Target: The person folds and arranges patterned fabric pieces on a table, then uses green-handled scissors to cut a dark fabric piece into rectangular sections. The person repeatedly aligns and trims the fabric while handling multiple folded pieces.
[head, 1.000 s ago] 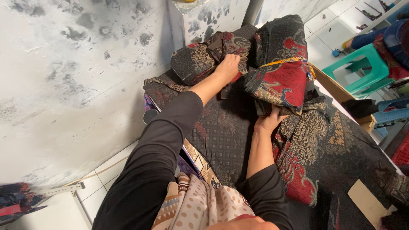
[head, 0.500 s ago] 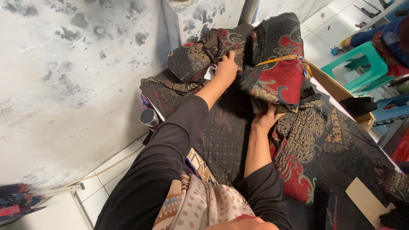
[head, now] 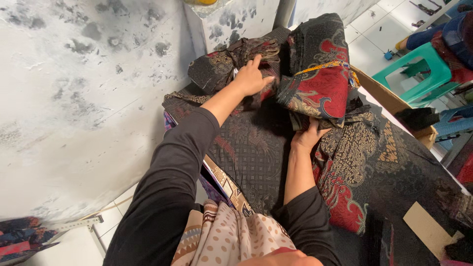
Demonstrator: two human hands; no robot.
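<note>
The left hand (head: 251, 79) lies flat on a brown patterned fabric bundle (head: 231, 61), fingers (head: 257, 61) spread wide across its top and pressing rather than gripping. The right hand (head: 306, 138) reaches under the near edge of a folded black and red patterned cloth (head: 320, 83); its fingers are tucked beneath the fold, so whether they pinch the cloth or only prop it cannot be told. Both pieces rest on a bench (head: 409, 172) draped in dark patterned cloth, the bundle just left of the folded stack, the two touching. The fabric looks soft and limp, light for its bulk, and likely to sag or unfold if lifted by one edge. A yellow band (head: 325, 66) crosses the stack just beyond the right fingers; supporting from below, or taking hold at the band, seems the surest grip.
</note>
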